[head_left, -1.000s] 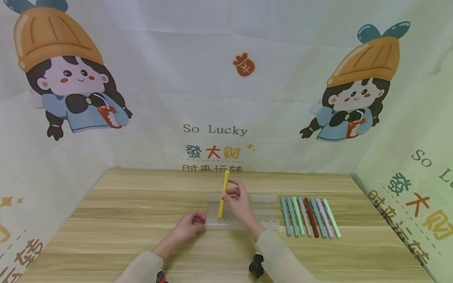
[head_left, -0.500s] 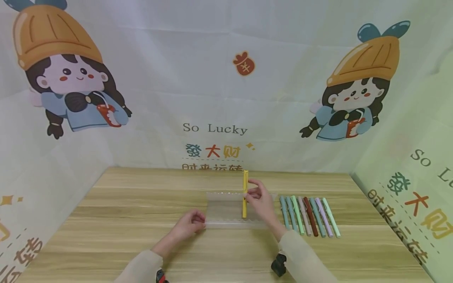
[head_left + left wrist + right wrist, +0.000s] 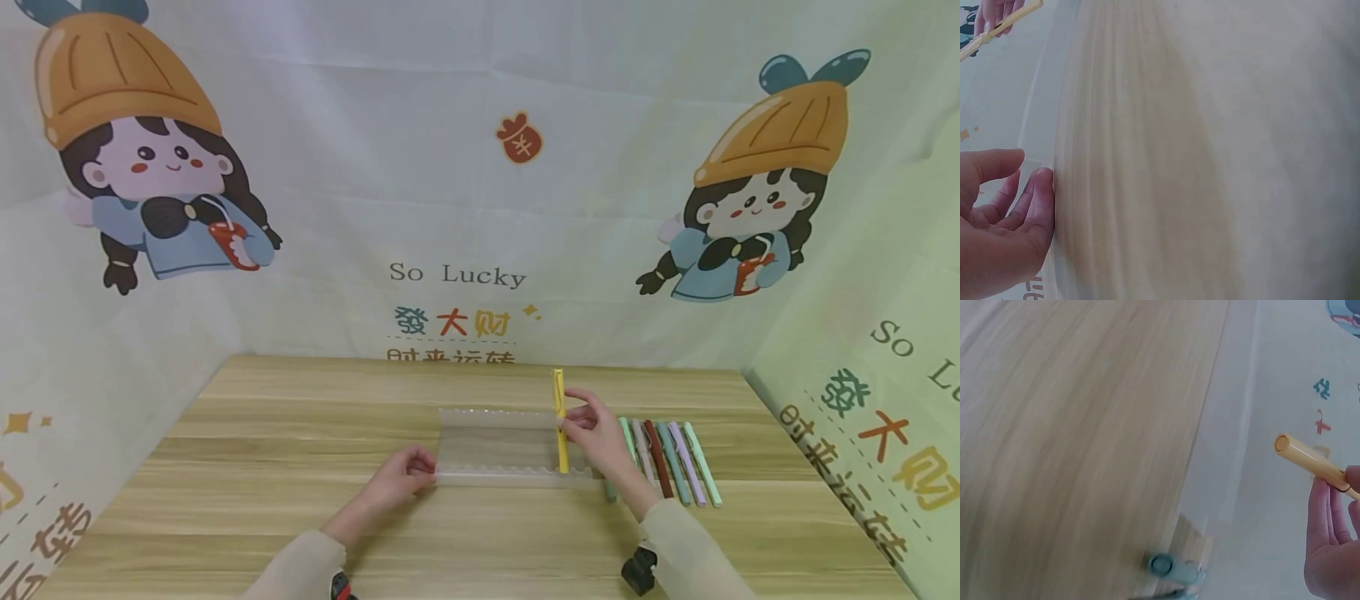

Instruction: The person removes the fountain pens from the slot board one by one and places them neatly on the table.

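Observation:
In the head view, my left hand [image 3: 405, 477] holds the left end of a clear plastic pen tray [image 3: 491, 446] with scalloped edges, lying flat on the table. The left wrist view puts that hand's thumb and fingertips [image 3: 1042, 187] at the tray's corner. My right hand [image 3: 600, 433] pinches a yellow pen [image 3: 559, 425] between thumb and fingers, over the tray's right part. The pen stands nearly upright in the head view, and its round end faces the right wrist camera. Right of the tray lie several capped pens [image 3: 678, 462]; my right hand and forearm hide some.
A wood-grain table [image 3: 262, 467] carries everything. Behind and beside it hangs a pale printed cloth [image 3: 360, 167]. A teal pen [image 3: 1169, 565] lies close to the tray's right end in the right wrist view.
My right hand has moved right with the yellow pen, from the left part of the tray to its right end, and now covers the teal pens. The left hand stays put.

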Action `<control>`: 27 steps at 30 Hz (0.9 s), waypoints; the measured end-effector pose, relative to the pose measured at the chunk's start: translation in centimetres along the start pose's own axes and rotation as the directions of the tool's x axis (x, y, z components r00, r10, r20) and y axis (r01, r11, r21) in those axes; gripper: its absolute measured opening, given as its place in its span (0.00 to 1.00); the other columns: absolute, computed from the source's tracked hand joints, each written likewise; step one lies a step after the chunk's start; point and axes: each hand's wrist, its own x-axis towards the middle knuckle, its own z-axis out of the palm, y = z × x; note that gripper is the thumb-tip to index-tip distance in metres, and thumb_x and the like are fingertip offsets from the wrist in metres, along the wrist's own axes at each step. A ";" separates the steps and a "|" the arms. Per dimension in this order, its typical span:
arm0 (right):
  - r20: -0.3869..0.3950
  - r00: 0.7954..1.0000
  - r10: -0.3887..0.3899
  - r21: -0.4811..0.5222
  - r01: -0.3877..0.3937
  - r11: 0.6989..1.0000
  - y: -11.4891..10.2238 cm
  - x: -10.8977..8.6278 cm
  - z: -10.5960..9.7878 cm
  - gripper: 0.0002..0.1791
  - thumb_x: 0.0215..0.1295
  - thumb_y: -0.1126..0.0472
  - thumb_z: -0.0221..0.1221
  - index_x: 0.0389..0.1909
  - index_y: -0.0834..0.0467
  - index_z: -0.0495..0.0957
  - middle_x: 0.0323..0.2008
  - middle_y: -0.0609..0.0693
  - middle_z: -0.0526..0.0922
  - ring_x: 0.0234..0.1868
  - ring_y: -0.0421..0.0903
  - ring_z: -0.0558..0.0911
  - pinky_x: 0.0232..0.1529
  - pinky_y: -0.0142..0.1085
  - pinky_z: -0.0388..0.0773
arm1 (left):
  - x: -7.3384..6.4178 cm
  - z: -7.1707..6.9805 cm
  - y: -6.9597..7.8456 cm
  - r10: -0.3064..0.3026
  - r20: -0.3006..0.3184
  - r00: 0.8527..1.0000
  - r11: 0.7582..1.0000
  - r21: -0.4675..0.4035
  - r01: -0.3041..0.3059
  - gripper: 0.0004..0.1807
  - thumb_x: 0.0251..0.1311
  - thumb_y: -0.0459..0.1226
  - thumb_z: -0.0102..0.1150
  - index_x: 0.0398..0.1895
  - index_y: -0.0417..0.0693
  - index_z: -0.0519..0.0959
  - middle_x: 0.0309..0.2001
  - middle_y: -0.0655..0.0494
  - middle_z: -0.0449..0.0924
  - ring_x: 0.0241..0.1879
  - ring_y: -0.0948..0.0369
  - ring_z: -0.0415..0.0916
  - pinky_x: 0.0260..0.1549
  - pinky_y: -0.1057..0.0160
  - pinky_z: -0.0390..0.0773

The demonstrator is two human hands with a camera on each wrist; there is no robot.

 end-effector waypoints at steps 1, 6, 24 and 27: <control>0.000 1.000 0.004 -0.010 -0.004 1.000 0.1 -0.1 -0.4 0.24 0.54 0.71 0.58 0.54 0.60 0.68 0.33 0.58 0.76 0.32 0.48 0.77 0.35 0.45 0.76 | 0.0 0.0 0.0 -0.002 -0.002 1.000 1.000 0.001 0.002 0.09 0.51 0.24 0.53 0.36 0.28 0.67 0.30 0.49 0.72 0.30 0.59 0.70 0.29 0.61 0.75; -0.012 0.999 0.031 -0.063 -0.032 0.997 0.4 -0.6 -2.3 0.23 0.54 0.69 0.58 0.53 0.59 0.68 0.33 0.58 0.76 0.30 0.47 0.77 0.33 0.46 0.76 | 0.0 0.0 -0.3 -0.005 -0.009 1.000 1.000 0.003 0.005 0.09 0.51 0.24 0.53 0.36 0.28 0.68 0.30 0.48 0.72 0.30 0.58 0.70 0.29 0.58 0.75; -0.029 0.999 0.037 -0.199 -0.042 0.979 2.0 -2.6 -8.3 0.22 0.57 0.66 0.56 0.54 0.64 0.66 0.36 0.60 0.76 0.34 0.46 0.76 0.32 0.38 0.76 | 0.1 0.1 -0.2 -0.008 -0.019 1.000 1.000 0.019 0.009 0.09 0.51 0.23 0.53 0.35 0.28 0.68 0.30 0.49 0.72 0.30 0.58 0.70 0.29 0.59 0.75; -0.038 0.999 0.026 -0.207 -0.034 0.978 2.1 -2.9 -9.3 0.22 0.58 0.66 0.55 0.54 0.66 0.66 0.36 0.61 0.75 0.33 0.44 0.76 0.31 0.35 0.76 | 0.1 0.1 -0.2 -0.009 -0.015 1.000 1.000 0.022 0.009 0.09 0.51 0.24 0.53 0.35 0.29 0.68 0.30 0.49 0.72 0.30 0.59 0.70 0.28 0.61 0.74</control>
